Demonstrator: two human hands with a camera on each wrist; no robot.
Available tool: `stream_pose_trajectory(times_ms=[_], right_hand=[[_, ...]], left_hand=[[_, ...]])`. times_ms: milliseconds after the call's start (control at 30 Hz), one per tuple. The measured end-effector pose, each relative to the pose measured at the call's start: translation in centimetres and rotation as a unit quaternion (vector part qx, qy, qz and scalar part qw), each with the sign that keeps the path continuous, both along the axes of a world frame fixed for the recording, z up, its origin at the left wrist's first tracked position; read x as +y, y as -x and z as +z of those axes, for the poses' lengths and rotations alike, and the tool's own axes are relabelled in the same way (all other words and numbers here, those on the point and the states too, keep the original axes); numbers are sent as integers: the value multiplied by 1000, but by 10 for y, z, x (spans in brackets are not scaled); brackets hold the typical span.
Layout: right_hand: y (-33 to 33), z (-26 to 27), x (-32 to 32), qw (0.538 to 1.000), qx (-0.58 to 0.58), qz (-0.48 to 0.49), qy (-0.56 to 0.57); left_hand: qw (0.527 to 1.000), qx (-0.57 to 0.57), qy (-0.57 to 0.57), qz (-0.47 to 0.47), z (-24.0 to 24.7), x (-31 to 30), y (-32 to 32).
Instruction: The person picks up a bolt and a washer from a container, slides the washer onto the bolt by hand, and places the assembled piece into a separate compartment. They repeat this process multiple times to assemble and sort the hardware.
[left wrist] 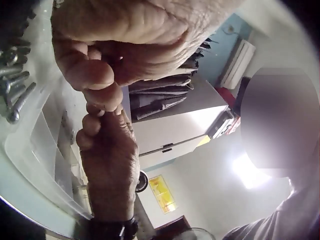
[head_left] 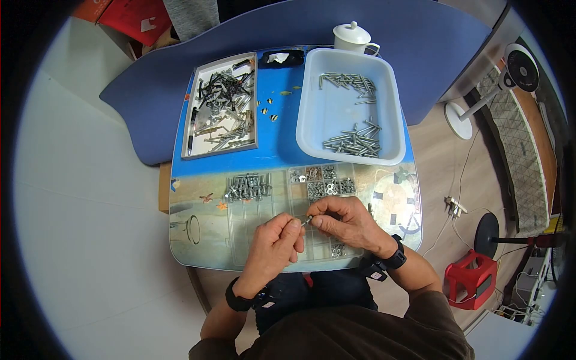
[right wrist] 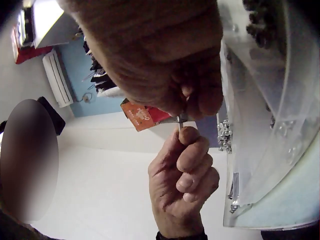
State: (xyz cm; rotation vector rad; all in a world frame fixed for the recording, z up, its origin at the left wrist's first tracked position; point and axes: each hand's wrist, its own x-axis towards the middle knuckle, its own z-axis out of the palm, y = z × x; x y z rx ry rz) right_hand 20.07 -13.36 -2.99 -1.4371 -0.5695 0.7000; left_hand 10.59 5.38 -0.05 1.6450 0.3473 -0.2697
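Over the clear compartment box (head_left: 264, 231), my two hands meet at a thin silvery screw (head_left: 306, 221). My left hand (head_left: 271, 245) pinches one end of it between thumb and index finger. The thumb and fingers of my right hand (head_left: 347, 223) pinch the other end. In the right wrist view the screw (right wrist: 181, 124) shows as a short shank with a wider ring-like part close to the right fingertips. Much of it is hidden by the fingers. In the left wrist view the fingertips of both hands touch and cover the screw.
The box holds several bolts (head_left: 249, 187) at left and small nuts and washers (head_left: 324, 191) in its right compartments. Behind stand a white tray (head_left: 303, 108) of long screws, a shallow carton (head_left: 255, 129) of mixed fasteners and a lidded white cup (head_left: 353, 39).
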Motion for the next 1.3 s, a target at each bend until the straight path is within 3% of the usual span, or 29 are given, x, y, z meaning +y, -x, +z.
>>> stream_pose_trajectory(times_ms=[67,200,267,800,967,1000,1067,1200,1300], right_hand=[[0,0,0,1000,-2,-1,1],[0,2,-1,1000,8,-4,-3],[-1,4,-3,999,41,11,9],[-1,6,-2,1000,0,-4,22],[-4,12,-3,973,-226,-28,48],[-4,14,-4,973,-225,-26,49],[-5,19,-8,944,-312,-54,91],[-2,26,-15,925,-334,-89,159],[-4,30,-16,842,-453,-142,257]], left_hand=[[995,48,85,6,-2,4,0],[994,25,91,48,0,-4,0],[995,-62,57,59,-3,-9,2],[994,7,100,43,-11,4,4],[993,-22,83,86,-13,9,10],[992,-21,84,88,-13,11,12],[993,-32,71,93,-12,16,15],[990,-35,83,112,-11,25,20],[989,-46,89,107,-9,30,21]])
